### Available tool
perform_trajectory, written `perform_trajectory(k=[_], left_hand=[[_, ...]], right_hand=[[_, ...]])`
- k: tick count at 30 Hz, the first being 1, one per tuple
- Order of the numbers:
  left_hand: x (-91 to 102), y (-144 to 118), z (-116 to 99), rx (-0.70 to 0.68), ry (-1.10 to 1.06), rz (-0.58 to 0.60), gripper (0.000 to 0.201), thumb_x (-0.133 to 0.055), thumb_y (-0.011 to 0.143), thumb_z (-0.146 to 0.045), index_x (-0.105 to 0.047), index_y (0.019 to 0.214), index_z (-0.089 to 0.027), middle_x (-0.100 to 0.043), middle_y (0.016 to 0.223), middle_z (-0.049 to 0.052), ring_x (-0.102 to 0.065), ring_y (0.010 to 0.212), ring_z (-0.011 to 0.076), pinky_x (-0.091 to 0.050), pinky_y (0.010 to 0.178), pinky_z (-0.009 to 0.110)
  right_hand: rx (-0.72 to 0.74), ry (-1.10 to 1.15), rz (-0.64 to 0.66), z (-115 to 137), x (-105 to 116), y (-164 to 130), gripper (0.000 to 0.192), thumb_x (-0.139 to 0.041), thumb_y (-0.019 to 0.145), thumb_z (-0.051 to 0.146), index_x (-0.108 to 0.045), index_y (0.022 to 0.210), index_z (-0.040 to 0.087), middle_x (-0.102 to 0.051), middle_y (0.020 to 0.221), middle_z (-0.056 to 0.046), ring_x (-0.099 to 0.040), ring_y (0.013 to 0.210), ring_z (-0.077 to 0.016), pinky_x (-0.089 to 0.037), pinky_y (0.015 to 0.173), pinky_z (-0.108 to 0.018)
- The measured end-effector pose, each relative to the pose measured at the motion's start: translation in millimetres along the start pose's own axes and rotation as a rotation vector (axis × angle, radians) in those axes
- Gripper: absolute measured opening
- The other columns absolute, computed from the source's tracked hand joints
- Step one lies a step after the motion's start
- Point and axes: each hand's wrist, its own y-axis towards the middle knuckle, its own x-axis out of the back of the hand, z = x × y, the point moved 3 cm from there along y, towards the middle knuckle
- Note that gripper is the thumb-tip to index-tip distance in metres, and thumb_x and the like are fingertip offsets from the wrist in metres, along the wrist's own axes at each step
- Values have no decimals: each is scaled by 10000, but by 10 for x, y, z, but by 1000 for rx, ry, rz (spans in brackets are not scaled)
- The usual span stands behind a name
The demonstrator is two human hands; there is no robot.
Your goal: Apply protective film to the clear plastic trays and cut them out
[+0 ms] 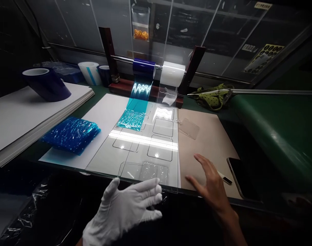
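My left hand (127, 208), in a white glove, hovers at the near edge of a large clear sheet (135, 150) marked with rectangular cut-outs. Its fingers stretch right and its thumb points up. A small clear panel with wrinkled film (148, 169) lies just beyond the fingertips; I cannot tell whether the hand grips it. My bare right hand (209, 184) is spread open above the brown paper (209, 136), holding nothing. A strip of teal film (132, 118) runs from a blue roll (143, 65) on a bar onto the sheet.
A white film roll (172, 73) sits on the same bar. Crumpled blue film (71, 134) lies on the left, beside stacked white boards (22, 116) carrying a dark blue roll (45, 83). A dark phone (244, 177) and a loose clear panel (189, 128) rest on the right. A green pouch (213, 97) sits behind.
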Motion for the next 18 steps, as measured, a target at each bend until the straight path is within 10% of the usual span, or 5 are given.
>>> perform_trajectory(k=[7, 18], left_hand=[[-36, 248, 24, 76, -455, 119, 1194, -411, 603, -883, -303, 1444, -44, -375, 1455, 211, -313, 1381, 350, -313, 1069, 500], [-53, 519, -258, -41, -385, 170, 1105, -383, 686, -864, -295, 1433, -55, -320, 1482, 225, -278, 1403, 340, -238, 1128, 485]], right_hand=[[471, 162, 247, 1105, 90, 78, 1219, -702, 675, 628, 3, 1521, 105, -371, 1490, -231, -345, 1372, -405, -245, 1117, -645], [451, 108, 254, 1045, -101, 458, 1146, -709, 663, 416, -13, 1503, 63, -454, 1416, -257, -383, 1357, -374, -241, 1111, -660]])
